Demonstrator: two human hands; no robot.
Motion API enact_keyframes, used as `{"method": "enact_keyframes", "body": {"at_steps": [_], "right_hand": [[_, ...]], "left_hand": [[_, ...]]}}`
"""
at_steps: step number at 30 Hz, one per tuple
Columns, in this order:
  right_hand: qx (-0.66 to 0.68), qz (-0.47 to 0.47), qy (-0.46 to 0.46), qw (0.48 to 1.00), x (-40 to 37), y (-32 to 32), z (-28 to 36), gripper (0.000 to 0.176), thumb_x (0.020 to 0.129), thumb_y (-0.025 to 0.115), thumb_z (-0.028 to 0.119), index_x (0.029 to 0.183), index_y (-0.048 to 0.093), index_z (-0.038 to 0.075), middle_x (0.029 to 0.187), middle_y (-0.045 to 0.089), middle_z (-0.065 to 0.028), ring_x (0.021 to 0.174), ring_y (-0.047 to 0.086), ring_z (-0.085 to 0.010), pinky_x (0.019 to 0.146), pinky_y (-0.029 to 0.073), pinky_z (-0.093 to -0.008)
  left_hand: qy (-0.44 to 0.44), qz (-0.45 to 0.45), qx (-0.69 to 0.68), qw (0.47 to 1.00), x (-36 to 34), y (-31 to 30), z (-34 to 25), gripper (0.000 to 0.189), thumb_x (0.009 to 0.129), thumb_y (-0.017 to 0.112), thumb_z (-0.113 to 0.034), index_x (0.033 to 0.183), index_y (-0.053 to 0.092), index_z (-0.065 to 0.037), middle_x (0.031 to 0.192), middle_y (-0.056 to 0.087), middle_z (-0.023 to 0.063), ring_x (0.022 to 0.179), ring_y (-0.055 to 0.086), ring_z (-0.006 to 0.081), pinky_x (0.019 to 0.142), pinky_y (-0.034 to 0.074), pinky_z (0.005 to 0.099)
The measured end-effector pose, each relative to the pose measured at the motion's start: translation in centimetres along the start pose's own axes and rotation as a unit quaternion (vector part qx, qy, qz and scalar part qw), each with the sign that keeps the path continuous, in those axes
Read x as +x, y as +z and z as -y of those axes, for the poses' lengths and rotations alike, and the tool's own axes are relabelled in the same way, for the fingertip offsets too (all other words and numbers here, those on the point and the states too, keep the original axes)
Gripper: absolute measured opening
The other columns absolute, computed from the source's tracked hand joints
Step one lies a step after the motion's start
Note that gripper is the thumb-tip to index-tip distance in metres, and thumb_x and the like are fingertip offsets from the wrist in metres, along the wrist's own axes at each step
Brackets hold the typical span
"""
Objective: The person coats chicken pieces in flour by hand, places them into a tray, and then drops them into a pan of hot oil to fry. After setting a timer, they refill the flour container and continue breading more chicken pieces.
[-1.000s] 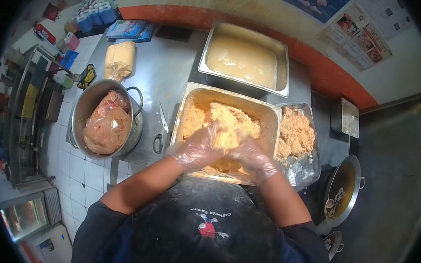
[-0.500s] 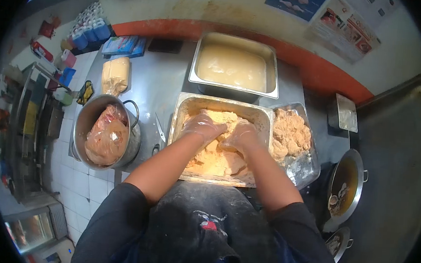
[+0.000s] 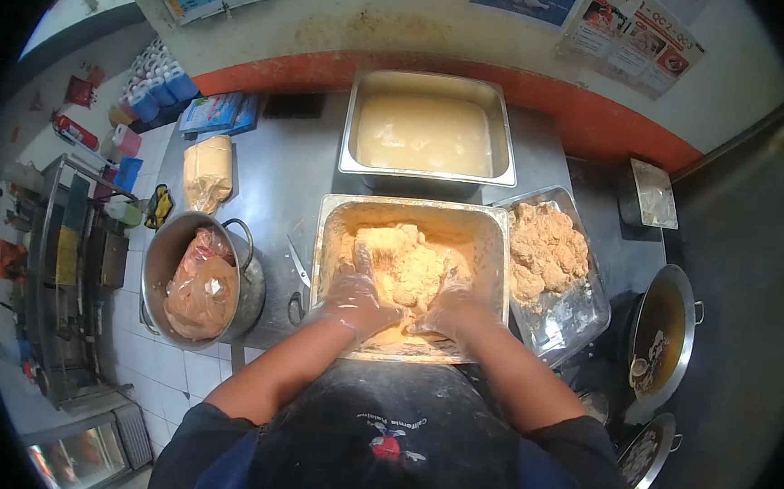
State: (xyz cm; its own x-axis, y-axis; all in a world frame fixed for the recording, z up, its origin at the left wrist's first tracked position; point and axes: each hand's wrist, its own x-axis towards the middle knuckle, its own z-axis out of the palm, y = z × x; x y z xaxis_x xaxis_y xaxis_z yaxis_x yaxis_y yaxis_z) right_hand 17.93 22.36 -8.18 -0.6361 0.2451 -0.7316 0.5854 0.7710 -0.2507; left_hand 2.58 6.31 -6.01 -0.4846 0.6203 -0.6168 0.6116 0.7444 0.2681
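Several things crowd this steel counter (image 3: 293, 160). At the far left, a metal pot (image 3: 163, 242) holds a crumpled plastic bag (image 3: 198, 287), and a pale sealed packet (image 3: 207, 171) lies just behind it. Scissors (image 3: 298, 279) rest between the pot and the middle pan (image 3: 323, 240). That pan sits directly in front of the person and is filled with an orange-yellow flour mound (image 3: 406, 262).

Both hands wear thin clear gloves and are down in the pan. The left hand (image 3: 356, 297) lies flat on the mound with its fingers spread, gripping nothing. The right hand (image 3: 451, 308) presses in beside it. Its fingertips are sunk into the flour, so I cannot tell whether they clutch anything.

Behind the pan stands a batter pan (image 3: 355, 124) of pale liquid. To the right, a tray (image 3: 578, 317) touches the middle pan and carries breaded pieces (image 3: 546, 248). Farther right, off the counter, is a wok (image 3: 663, 332) of dark oil.
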Motion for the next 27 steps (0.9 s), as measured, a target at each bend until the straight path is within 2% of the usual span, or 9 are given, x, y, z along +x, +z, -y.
{"method": "enact_keyframes", "body": {"at_steps": [10, 13, 15, 18, 21, 22, 23, 25, 27], "right_hand": [[0.252, -0.025, -0.01, 0.967, 2.4, 0.5, 3.1, 0.095, 0.081, 0.097, 0.027, 0.163, 0.054, 0.004, 0.164, 0.058, -0.0195, 0.154, 0.052, -0.0359, 0.13, 0.039, -0.0414], [0.431, -0.045, -0.166, 0.886, 2.7, 0.4, 2.5, 0.097, 0.082, 0.096, 0.015, 0.164, 0.047, -0.005, 0.161, 0.059, -0.0239, 0.15, 0.054, -0.0324, 0.13, 0.039, -0.0391], [0.466, -0.064, -0.189, 0.862, 2.4, 0.0, 2.0, 0.094, 0.083, 0.095, 0.013, 0.161, 0.048, -0.009, 0.159, 0.059, -0.0272, 0.15, 0.055, -0.0315, 0.129, 0.04, -0.0393], [0.535, -0.117, -0.154, 0.823, -1.1, -1.6, 2.1, 0.086, 0.087, 0.093, 0.018, 0.155, 0.051, -0.014, 0.153, 0.062, -0.0317, 0.145, 0.059, -0.0309, 0.127, 0.042, -0.041], [0.356, -0.163, -0.033, 0.92, 1.3, 1.9, -1.8, 0.083, 0.101, 0.077, 0.048, 0.149, 0.058, -0.016, 0.141, 0.069, -0.0366, 0.134, 0.069, -0.0358, 0.119, 0.05, -0.0466], [0.059, -0.186, -0.061, 0.979, 0.1, 2.3, -1.7, 0.08, 0.104, 0.066, 0.055, 0.147, 0.062, -0.012, 0.138, 0.071, -0.035, 0.129, 0.071, -0.0384, 0.115, 0.053, -0.0479], [-0.24, -0.191, -0.085, 0.948, -0.8, 2.7, -1.6, 0.081, 0.106, 0.056, 0.062, 0.145, 0.066, -0.009, 0.135, 0.073, -0.0335, 0.125, 0.073, -0.0411, 0.112, 0.055, -0.0493], [-0.15, -0.073, -0.072, 0.983, -1.2, 2.8, -0.9, 0.073, 0.107, 0.055, 0.059, 0.141, 0.071, -0.003, 0.135, 0.074, -0.0309, 0.126, 0.073, -0.0419, 0.11, 0.056, -0.0496], [-0.06, 0.045, -0.056, 0.996, -1.8, 2.1, -0.1, 0.066, 0.107, 0.053, 0.057, 0.137, 0.075, 0.003, 0.135, 0.075, -0.0283, 0.126, 0.072, -0.0428, 0.108, 0.056, -0.0498]], "left_hand": [[0.005, 0.019, -0.181, 0.983, 3.0, 0.0, 1.3, 0.146, 0.078, 0.09, -0.054, 0.175, 0.002, 0.011, 0.15, 0.062, 0.036, 0.137, 0.066, 0.0416, 0.116, 0.053, 0.0378], [0.014, -0.019, -0.273, 0.962, 3.4, 2.1, 2.1, 0.137, 0.084, 0.087, -0.051, 0.175, 0.005, 0.01, 0.15, 0.064, 0.0327, 0.129, 0.071, 0.0369, 0.112, 0.056, 0.0381], [0.138, -0.005, -0.525, 0.84, 3.5, 3.4, 2.7, 0.126, 0.095, 0.079, -0.051, 0.175, 0.004, 0.011, 0.147, 0.068, 0.0282, 0.121, 0.074, 0.0342, 0.106, 0.058, 0.04], [0.041, 0.056, -0.422, 0.904, 1.5, 0.0, 2.5, 0.113, 0.11, 0.065, -0.05, 0.174, -0.006, 0.011, 0.151, 0.068, 0.0248, 0.134, 0.069, 0.0333, 0.11, 0.056, 0.0357], [-0.047, 0.061, -0.409, 0.909, -0.8, -1.3, 2.0, 0.12, 0.107, 0.061, -0.063, 0.173, -0.006, 0.013, 0.152, 0.065, 0.03, 0.14, 0.065, 0.0358, 0.116, 0.052, 0.0388], [-0.087, 0.079, -0.375, 0.92, -2.5, -2.9, 1.1, 0.126, 0.105, 0.059, -0.07, 0.172, -0.007, 0.014, 0.154, 0.062, 0.0335, 0.144, 0.062, 0.0377, 0.12, 0.049, 0.0405], [-0.089, 0.082, -0.375, 0.919, -2.6, -2.3, 0.8, 0.126, 0.105, 0.059, -0.07, 0.172, -0.007, 0.014, 0.154, 0.062, 0.0335, 0.144, 0.062, 0.0377, 0.12, 0.049, 0.0405], [0.019, 0.119, -0.062, 0.991, -2.6, -0.6, 0.6, 0.132, 0.102, 0.056, -0.077, 0.171, -0.008, 0.016, 0.161, 0.054, 0.0372, 0.148, 0.058, 0.0414, 0.125, 0.043, 0.0414], [0.019, 0.17, -0.017, 0.985, -1.1, 1.0, 0.4, 0.132, 0.1, 0.056, -0.077, 0.17, -0.003, 0.018, 0.168, 0.045, 0.0372, 0.152, 0.054, 0.0426, 0.128, 0.04, 0.0419]]}}
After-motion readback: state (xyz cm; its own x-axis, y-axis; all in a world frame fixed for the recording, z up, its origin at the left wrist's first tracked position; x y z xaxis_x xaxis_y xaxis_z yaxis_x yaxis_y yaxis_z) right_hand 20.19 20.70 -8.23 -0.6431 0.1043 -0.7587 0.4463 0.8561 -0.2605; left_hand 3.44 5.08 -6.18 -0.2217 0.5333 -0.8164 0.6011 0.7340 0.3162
